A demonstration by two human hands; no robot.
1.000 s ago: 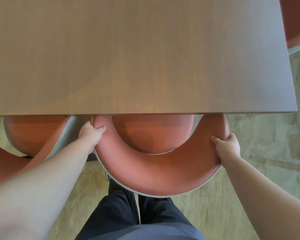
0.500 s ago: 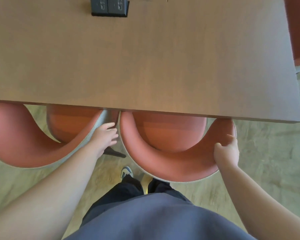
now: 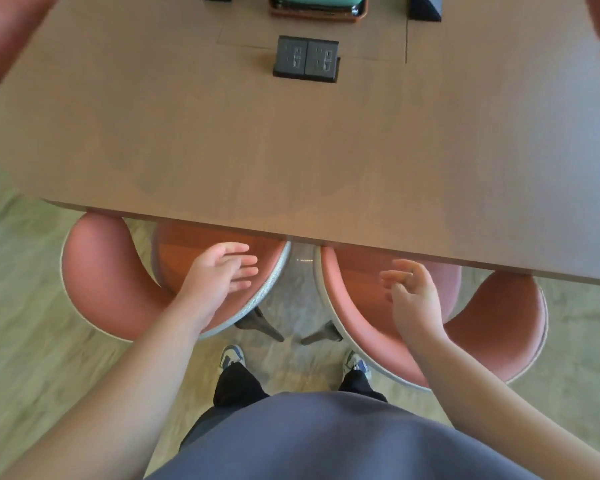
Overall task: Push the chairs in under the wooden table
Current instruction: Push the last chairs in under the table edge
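Left hand and right hand, fingers spread and holding nothing, hover over two chairs tucked beneath the worktop.

Matt brown wood-grain surface, smooth reddish upholstered chairs edged in grey woven cloth, matt black plastic socket block, pale mottled floor.

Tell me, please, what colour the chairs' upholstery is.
Reddish-pink chairs, pale trim; head view.
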